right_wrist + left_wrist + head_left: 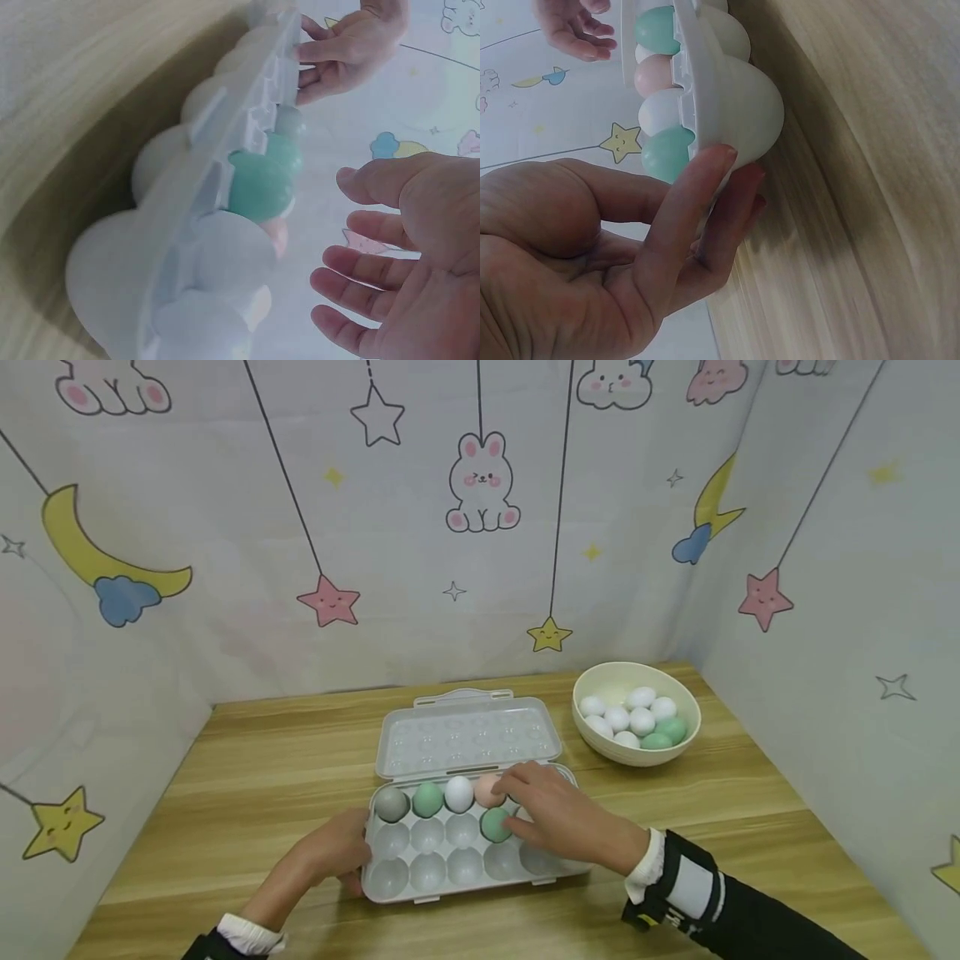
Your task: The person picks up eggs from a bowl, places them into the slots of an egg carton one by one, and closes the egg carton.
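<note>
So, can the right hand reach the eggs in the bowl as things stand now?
Probably yes. The right hand hovers open over the egg tray, holding nothing. The bowl stands uncovered on the table on that same side, and nothing lies between them.

A clear egg tray [420, 868], lid open, sits low in the frame's centre, holding perhaps six eggs.

the left hand [341, 852] touches the left edge of the egg tray [450, 864]. the right hand [558, 818] hovers over a green egg [493, 824] in the middle row, fingers relaxed. a bowl of eggs [636, 752] stands near, on the right.
</note>
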Available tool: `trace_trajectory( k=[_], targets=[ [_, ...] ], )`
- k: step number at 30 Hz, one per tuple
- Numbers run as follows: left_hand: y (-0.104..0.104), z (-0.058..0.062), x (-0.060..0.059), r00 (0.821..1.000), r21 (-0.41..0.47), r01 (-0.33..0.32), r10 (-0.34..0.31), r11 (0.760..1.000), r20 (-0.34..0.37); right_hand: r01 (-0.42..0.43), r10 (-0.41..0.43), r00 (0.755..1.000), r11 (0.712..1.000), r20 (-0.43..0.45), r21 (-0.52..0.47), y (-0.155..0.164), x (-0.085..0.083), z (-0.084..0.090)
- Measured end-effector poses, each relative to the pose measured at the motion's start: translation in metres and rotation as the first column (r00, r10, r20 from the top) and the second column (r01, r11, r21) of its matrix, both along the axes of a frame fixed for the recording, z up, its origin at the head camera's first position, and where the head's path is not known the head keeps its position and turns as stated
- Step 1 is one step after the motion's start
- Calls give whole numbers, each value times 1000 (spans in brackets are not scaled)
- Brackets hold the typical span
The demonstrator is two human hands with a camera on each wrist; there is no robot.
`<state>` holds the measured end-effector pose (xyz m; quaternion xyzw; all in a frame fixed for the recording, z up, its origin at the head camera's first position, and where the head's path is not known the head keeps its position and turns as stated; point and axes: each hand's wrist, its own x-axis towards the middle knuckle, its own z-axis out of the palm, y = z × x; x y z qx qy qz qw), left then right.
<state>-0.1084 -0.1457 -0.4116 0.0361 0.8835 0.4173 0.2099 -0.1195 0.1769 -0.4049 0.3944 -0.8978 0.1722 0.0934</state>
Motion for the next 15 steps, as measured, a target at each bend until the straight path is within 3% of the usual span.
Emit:
trace_trajectory(
  k=[10, 15],
  targets=[
    [-4, -3, 3, 999, 65, 44, -42, 997, -21, 34, -34, 999, 999, -10, -11, 17, -1, 32],
    [-5, -3, 2, 999, 73, 50, -49, 996, -17, 78, -80, 995, 997, -56, -24, 31, -3, 53]
  ],
)
